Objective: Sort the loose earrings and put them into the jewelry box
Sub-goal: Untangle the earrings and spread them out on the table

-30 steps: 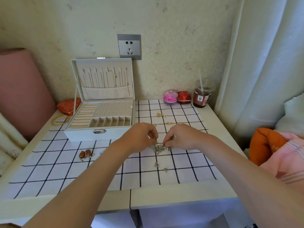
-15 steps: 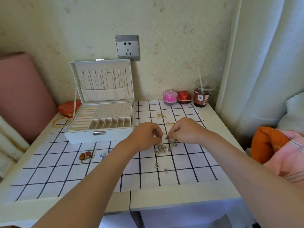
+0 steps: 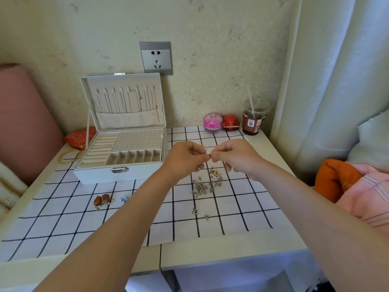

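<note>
Head view: 1 camera, looking down on the desk [image 3: 273, 148].
Left grip [image 3: 185, 158]: raised over the desk with fingers curled, thumb and forefinger pinching a small earring piece [image 3: 209, 155].
Right grip [image 3: 236, 157]: facing the left one, fingertips meeting it, pinching the same piece from the other side.
Small earring piece: held in the air between the 2 grips, above the checked cloth [image 3: 63, 218]; too small to tell its form.
Earring pile [image 3: 207, 185]: silver and gold bits heaped on the cloth, just below the grips.
Heart earrings [image 3: 195, 211]: 2, lying apart from the pile, nearer the front edge.
Red drop earrings [image 3: 102, 200]: 2, side by side on the cloth in front of the box, with pale blue studs [image 3: 124, 199] just to their right.
Jewelry box [image 3: 94, 175]: white, on the left of the desk, open; its lid [image 3: 124, 123] stands upright by the wall with thin chains hanging in it.
Left of the box: red pouch [image 3: 81, 135] and gold bangles [image 3: 69, 155].
Back edge: pink round case [image 3: 212, 122], red ring box [image 3: 231, 122] and drink cup [image 3: 253, 121] with a straw, in a row.
</note>
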### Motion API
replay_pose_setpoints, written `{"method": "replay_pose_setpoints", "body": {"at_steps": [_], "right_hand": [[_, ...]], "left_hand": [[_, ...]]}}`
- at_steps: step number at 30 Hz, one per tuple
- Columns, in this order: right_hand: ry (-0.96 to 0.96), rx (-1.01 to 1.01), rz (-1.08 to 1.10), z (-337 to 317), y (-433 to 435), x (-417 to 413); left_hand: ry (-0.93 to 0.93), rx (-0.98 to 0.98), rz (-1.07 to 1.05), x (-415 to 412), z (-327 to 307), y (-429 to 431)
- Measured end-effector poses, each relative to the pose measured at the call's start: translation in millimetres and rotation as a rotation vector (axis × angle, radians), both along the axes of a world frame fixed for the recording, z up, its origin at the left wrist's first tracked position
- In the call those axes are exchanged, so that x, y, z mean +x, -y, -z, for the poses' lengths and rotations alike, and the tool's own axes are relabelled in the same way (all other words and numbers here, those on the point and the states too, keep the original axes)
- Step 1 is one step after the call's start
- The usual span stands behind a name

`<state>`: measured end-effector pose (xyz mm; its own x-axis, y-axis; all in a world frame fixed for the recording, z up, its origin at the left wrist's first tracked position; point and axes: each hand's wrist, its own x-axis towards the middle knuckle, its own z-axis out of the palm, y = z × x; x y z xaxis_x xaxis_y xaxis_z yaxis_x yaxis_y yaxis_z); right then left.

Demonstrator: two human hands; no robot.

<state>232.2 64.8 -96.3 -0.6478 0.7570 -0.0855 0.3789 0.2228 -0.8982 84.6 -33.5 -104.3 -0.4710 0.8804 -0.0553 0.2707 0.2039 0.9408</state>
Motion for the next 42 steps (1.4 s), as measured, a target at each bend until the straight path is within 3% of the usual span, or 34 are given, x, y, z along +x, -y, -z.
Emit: {"method": "replay_pose_setpoints", "body": {"at_steps": [11,13,16,20,27,35,42], "right_hand": [[-0.008,0.284,-0.089,-2.3,6.0,3.2],[0.065,0.32,-0.113,-4.2,5.7,9.9],[0.327,0.398,-0.192,-5.9,6.3,27.6],[0.56,0.386,-0.273,-3.0,10.4,48.7],[0.559,0.272,-0.357,3.5,17.2,61.0],[0.647,0.325,-0.389,0.0,17.6,62.2],[0.665,0.305,-0.38,4.7,13.5,61.2]], "left_hand": [[0.057,-0.007,0.042,-0.4,-5.8,12.7],[-0.056,-0.008,0.056,1.8,-4.0,14.7],[-0.274,-0.033,0.119,8.3,-1.7,18.6],[-0.404,-0.104,0.324,23.1,3.8,22.8],[-0.707,-0.181,0.456,48.9,19.2,26.2],[-0.924,-0.06,0.525,59.8,23.9,24.9],[-0.864,-0.102,0.493,61.0,28.9,21.1]]}}
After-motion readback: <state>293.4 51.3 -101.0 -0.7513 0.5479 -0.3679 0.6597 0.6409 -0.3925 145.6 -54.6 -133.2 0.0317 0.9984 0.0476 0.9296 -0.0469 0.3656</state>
